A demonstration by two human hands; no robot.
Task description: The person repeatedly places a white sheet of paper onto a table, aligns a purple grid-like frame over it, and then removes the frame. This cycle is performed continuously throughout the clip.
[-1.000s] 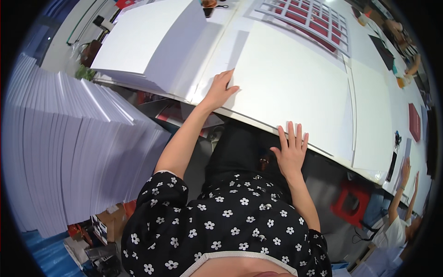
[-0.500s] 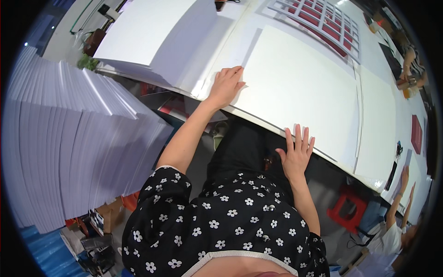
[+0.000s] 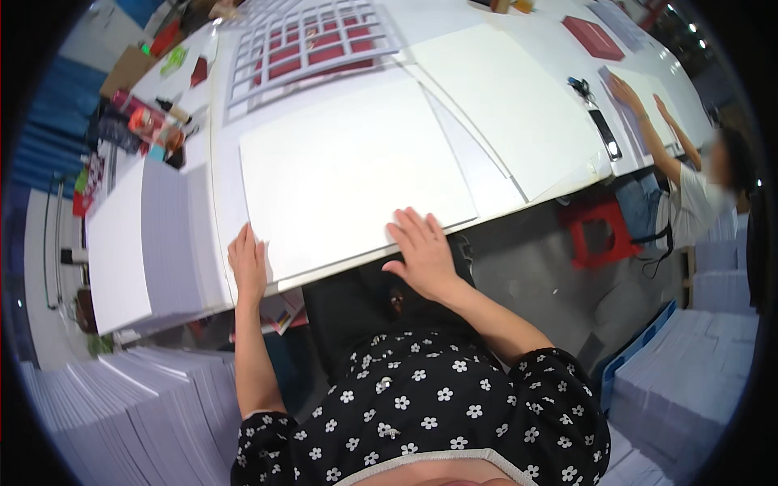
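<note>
- Head view: a black flowered top (image 3: 421, 397) is filling the bottom.
- The right hand (image 3: 425, 255) is resting on the near edge of a white board (image 3: 348, 178), fingers loosely spread, thumb apart, gripping nothing.
- The left hand (image 3: 247, 266) is touching the board's left edge, fingers close together; I cannot tell whether they are pinching it.
- The board is lying flat on the table (image 3: 227, 162), right of a thick stack (image 3: 117, 259).
- Beyond it, a grey grid (image 3: 304, 49) is lying over something red (image 3: 322, 58).

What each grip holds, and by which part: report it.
Nothing appears held: left grip at left edge of white board, right grip over its near edge.
</note>
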